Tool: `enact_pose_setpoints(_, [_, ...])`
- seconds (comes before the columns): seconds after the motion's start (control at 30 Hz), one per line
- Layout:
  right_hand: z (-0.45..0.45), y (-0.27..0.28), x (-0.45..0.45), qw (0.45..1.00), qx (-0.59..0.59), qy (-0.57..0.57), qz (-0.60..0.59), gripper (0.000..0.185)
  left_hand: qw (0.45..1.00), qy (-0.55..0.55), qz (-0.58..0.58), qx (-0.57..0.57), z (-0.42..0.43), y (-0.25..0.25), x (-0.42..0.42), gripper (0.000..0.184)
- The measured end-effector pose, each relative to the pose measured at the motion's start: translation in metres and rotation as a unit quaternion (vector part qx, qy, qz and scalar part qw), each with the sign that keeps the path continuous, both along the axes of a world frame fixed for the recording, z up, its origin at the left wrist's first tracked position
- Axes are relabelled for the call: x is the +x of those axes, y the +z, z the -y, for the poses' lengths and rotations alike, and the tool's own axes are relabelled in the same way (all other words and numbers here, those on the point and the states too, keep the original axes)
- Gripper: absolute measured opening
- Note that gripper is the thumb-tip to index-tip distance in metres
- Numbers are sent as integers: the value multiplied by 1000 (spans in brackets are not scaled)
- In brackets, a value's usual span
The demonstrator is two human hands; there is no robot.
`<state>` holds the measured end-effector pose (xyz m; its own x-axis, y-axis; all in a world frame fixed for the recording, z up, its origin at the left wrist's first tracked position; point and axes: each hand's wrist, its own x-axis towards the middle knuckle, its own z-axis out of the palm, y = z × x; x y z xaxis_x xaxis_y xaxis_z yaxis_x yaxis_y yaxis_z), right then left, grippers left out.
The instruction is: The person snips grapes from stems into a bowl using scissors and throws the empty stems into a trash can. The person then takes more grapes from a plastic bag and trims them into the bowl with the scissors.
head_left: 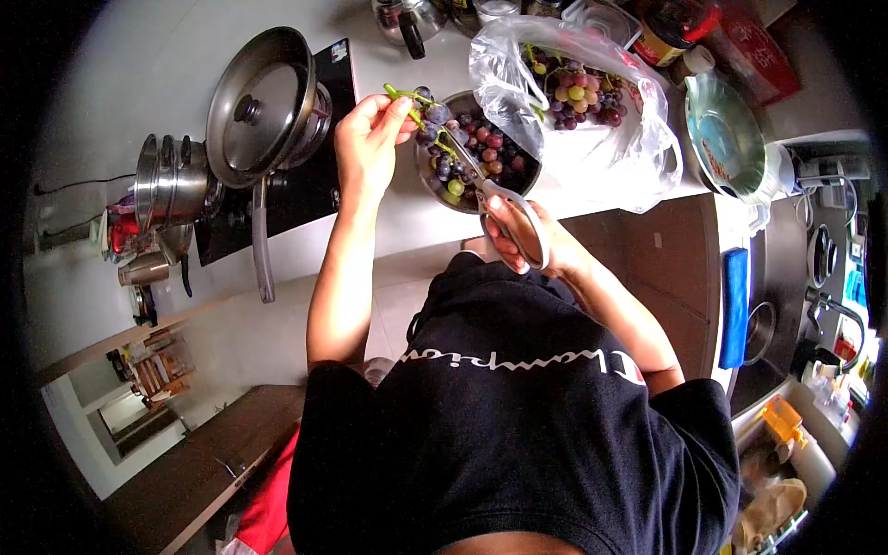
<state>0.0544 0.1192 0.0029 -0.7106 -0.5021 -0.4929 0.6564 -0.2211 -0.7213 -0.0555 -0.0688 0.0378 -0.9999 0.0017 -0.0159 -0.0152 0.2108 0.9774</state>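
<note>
Black Champion T-shirt (518, 435) across my chest sits closest; beyond it my left hand (363, 143) pinches a green stem (395, 92) between thumb and fingertips, its dark grape bunch (435, 115) held over the metal bowl (425, 191). Fingers curled, my right hand (557, 242) grips the scissors (497, 190), their blades at the bunch; how far they're spread I can't tell. Red and purple grapes (493, 146) lie in the bowl, and just to the right a clear plastic bag (601, 176) holds more

Brown cabinet (661, 264), pale floor (264, 351)
</note>
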Motion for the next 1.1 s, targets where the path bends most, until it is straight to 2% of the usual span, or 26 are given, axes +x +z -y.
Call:
enact_pose_setpoints(0.1, [-5, 3, 2, 1000, -21, -3, -6, 44, 1000, 10, -7, -5, 0, 0, -1, 14])
enact_pose_setpoints(0.17, [-7, 2, 4, 994, -98, -22, 31, 46, 1000, 16, 1, 0, 1, 0, -1, 14])
enact_pose_setpoints(0.2, [-8, 3, 5, 994, -99, -20, 30, 46, 1000, 18, 0, -1, 2, 1, -1, 14])
enact_pose_setpoints(0.3, [-10, 3, 5, 952, -296, 15, 75, 54, 1000, 17, 6, -19, 2, 3, 0, 14])
enact_pose_setpoints(0.4, [-7, 10, 4, 925, -363, 30, 105, 55, 1000, 27, 2, -13, -1, 6, 1, 14])
enact_pose_setpoints(0.43, [-5, 10, 4, 926, -368, 28, 79, 55, 1000, 27, -4, -15, -2, 7, 1, 14])
enact_pose_setpoints(0.67, [4, 11, 5, 975, -219, 39, 28, 49, 999, 35, -29, -21, -10, 8, 5, 14])
enact_pose_setpoints(0.9, [7, 14, 5, 980, -193, 4, 56, 45, 999, 27, -36, -23, -11, 6, 9, 13])
enact_pose_setpoints(0.97, [6, 16, 6, 988, -156, -3, 5, 43, 999, 26, -37, -25, -11, 5, 9, 13])
enact_pose_setpoints(1.1, [3, 13, 7, 990, -142, -1, -10, 41, 998, 22, -41, -33, -10, 3, 9, 13])
